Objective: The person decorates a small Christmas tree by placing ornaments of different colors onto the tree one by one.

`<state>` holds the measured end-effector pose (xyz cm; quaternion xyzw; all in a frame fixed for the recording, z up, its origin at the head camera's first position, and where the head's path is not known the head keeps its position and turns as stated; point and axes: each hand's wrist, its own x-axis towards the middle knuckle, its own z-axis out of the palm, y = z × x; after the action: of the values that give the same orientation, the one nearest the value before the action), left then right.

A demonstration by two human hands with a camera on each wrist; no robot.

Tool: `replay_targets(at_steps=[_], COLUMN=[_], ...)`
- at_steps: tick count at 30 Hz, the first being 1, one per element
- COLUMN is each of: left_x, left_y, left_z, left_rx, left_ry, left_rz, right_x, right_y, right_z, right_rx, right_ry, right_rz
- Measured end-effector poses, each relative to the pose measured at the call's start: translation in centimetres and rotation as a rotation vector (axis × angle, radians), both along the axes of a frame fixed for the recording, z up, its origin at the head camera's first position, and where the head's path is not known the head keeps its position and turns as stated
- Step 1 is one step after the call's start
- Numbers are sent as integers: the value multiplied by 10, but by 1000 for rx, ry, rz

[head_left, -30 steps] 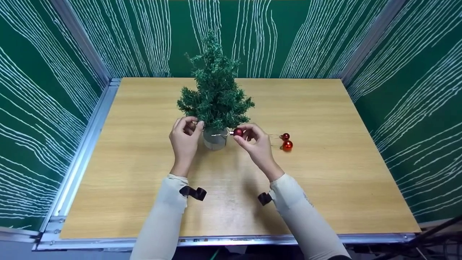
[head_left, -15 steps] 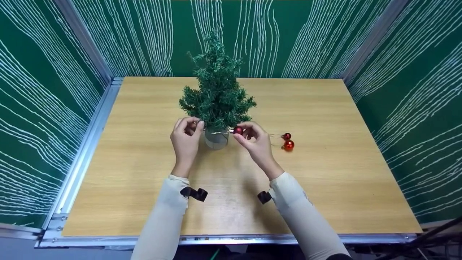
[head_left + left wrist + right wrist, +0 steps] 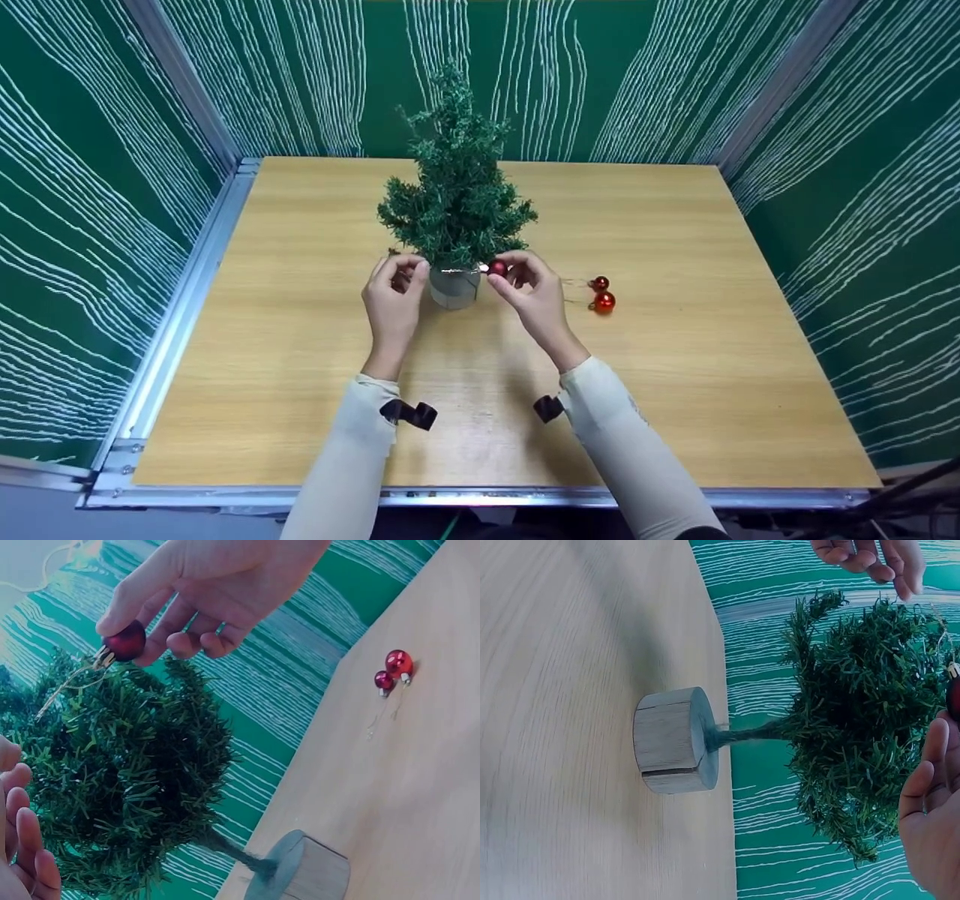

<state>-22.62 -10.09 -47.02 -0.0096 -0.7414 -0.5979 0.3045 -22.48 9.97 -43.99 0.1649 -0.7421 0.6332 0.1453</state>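
Between the thumb and fingers of my right hand (image 3: 531, 294) is a dark red ball (image 3: 497, 268), its gold string pointing left in front of the green tree (image 3: 457, 187). The left wrist view shows this ball (image 3: 126, 641) pinched from above, beside the branches. My left hand (image 3: 393, 300) is at the tree's lower left, fingers loosely bent; in the right wrist view this hand (image 3: 874, 559) shows nothing held. The tree stands upright on a round wooden base (image 3: 454, 289).
Two shiny red balls, a smaller one (image 3: 599, 283) and a larger one (image 3: 604, 302), lie with their strings on the wooden table (image 3: 712, 375) right of my right hand. Green walls with white lines (image 3: 622, 75) surround the table's back and sides.
My left hand has shifted slightly right and down, away from the lower left branch. The right hand keeps its pinch on the ball, nearly still.
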Motion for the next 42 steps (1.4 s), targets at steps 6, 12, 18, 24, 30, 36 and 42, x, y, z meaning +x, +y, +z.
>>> replay_targets(at_steps=[6,12,18,24,30,36,42], left_x=[2,5,2,3,3,2,0], left_y=[9,18,25,28,29,30,30], left_z=[-2,1,-1,-1,-2,-2,0], left_rx=[2,-28,-41,-58,-57,-35,14], left_ry=[-12,-32,-34,-14,-6,-17,-53], left_rz=[-95,-127,-137,-146,-152,-154,-138], right_x=[-1,-1,2,2,2,2,1], right_y=[0,-2,-2,-2,-4,-5,-6], right_z=[-1,-2,1,1,2,1,-3], right_rx=[-6,-10,-2,2,5,-3,-4], right_ry=[-7,-21,0,9,9,1,-20], right_rz=[-2,-4,9,6,11,14,13])
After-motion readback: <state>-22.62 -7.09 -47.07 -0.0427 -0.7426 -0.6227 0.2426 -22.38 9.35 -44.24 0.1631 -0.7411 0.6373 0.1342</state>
